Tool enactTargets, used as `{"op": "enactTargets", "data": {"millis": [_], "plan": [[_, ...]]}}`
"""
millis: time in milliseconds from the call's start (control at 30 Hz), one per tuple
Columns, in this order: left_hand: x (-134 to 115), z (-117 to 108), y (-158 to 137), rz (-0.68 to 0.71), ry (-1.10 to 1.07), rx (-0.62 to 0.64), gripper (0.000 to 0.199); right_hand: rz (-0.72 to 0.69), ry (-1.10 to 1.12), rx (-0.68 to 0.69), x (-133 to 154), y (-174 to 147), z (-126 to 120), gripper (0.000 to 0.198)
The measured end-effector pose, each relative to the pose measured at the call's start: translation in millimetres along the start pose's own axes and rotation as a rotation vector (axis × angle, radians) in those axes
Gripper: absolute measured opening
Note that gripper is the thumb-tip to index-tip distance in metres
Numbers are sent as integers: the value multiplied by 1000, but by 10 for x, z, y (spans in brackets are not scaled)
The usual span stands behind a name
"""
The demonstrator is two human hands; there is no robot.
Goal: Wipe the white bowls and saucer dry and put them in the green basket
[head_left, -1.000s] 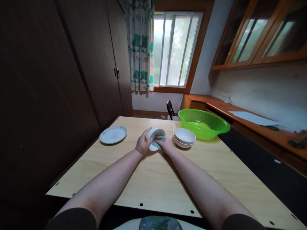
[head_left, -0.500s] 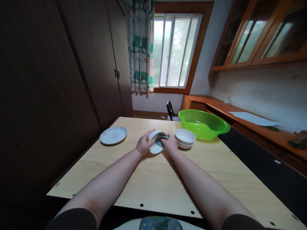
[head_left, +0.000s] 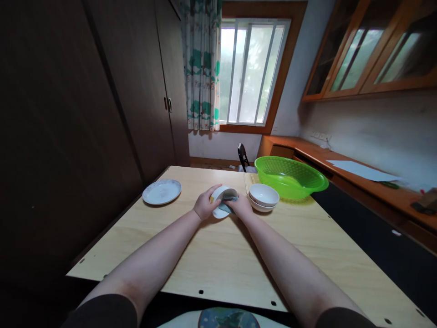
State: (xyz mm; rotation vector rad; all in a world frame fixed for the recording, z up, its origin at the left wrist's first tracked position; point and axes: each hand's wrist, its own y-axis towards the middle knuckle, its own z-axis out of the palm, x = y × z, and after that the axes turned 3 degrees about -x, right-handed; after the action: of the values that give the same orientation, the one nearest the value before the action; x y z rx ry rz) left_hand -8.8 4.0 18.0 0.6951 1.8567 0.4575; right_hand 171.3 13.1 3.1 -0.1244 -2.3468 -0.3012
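Note:
My left hand (head_left: 205, 203) grips a white bowl (head_left: 218, 213) by its left rim, tilting it so that its inside faces me. A grey-green cloth (head_left: 225, 207) is pressed against the inside of the bowl by my right hand (head_left: 241, 206), whose fingers reach into it and are partly hidden. Just right of that hand stand two stacked white bowls (head_left: 264, 196). A white plate (head_left: 162, 192) with a faint pattern lies on the left part of the table.
A green plastic basket (head_left: 290, 180) stands at the table's far right, with chopsticks (head_left: 246, 182) beside it. The light wooden table (head_left: 205, 255) has a dark wardrobe (head_left: 112, 91) along its left. Behind it are a folding chair (head_left: 243, 156) and an orange-brown desk (head_left: 307, 150).
My right hand has shifted slightly within the bowl, and the cloth now sits lower and spreads differently inside it. The left hand keeps its hold on the bowl.

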Motion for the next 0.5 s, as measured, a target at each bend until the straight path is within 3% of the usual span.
{"op": "enactTargets", "data": {"millis": [133,267,500], "plan": [[-4,-6,10,-5,11,41,54,20,-56,-83,29,-18,-92,40],[-21,-17,23,13,33,86,54,-41,-66,-174,34,-33,-131,32],[-11,-26,10,-14,46,138,56,-74,7,81,-28,30,-20,22]]}}
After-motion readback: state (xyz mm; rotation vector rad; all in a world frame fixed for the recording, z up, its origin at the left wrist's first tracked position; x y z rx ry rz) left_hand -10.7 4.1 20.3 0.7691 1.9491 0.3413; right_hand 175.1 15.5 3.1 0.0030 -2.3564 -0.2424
